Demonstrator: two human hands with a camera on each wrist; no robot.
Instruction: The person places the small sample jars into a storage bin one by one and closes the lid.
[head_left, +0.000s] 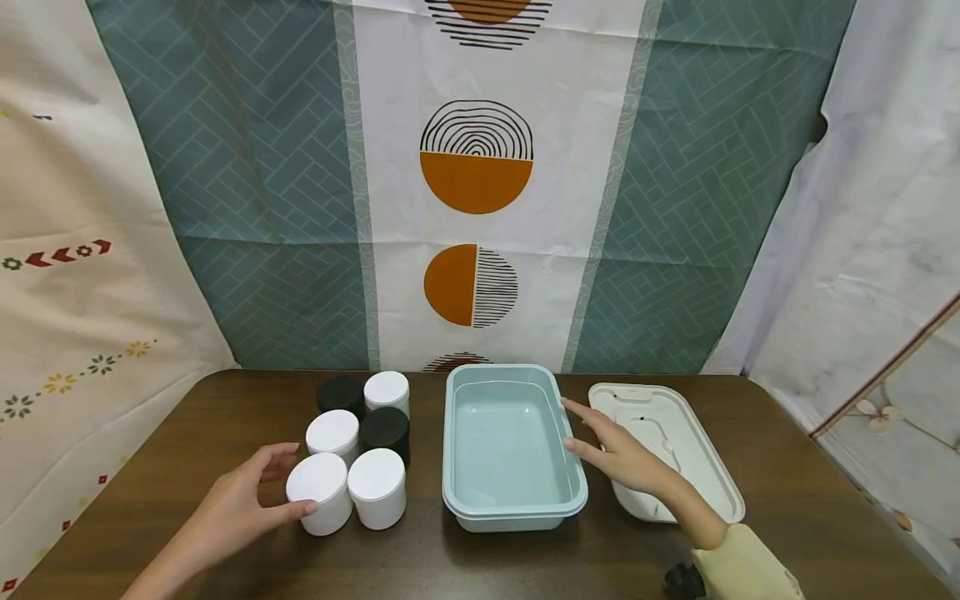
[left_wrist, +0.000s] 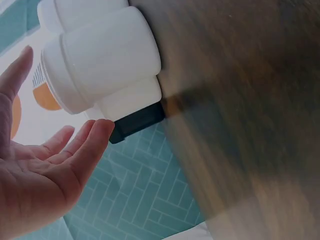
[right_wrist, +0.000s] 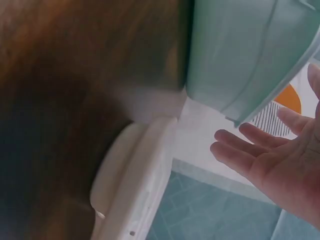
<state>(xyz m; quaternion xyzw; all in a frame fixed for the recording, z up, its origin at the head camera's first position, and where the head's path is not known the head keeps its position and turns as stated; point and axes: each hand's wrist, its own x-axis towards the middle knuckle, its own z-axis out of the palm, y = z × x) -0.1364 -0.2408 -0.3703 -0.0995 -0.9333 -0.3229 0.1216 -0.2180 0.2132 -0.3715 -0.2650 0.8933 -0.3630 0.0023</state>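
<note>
My left hand (head_left: 238, 507) is spread around the nearest-left white lidded jar (head_left: 319, 493), thumb in front and fingers behind. In the left wrist view the fingers (left_wrist: 92, 150) look relaxed and apart from the jar (left_wrist: 107, 55). A second white jar (head_left: 377, 490) stands just right of it. Beyond them stand more white jars (head_left: 332, 435) and two black jars (head_left: 385, 432), all upright. My right hand (head_left: 626, 457) reaches with extended fingers toward the right rim of a light blue plastic tub (head_left: 510, 510). Whether its fingertips touch the rim I cannot tell.
A white tray-like lid (head_left: 705, 450) lies on the table right of the tub, partly under my right forearm. The brown wooden table (head_left: 337, 567) ends at a patterned curtain (head_left: 277, 250) behind. A dark object (head_left: 684, 581) sits by my right sleeve.
</note>
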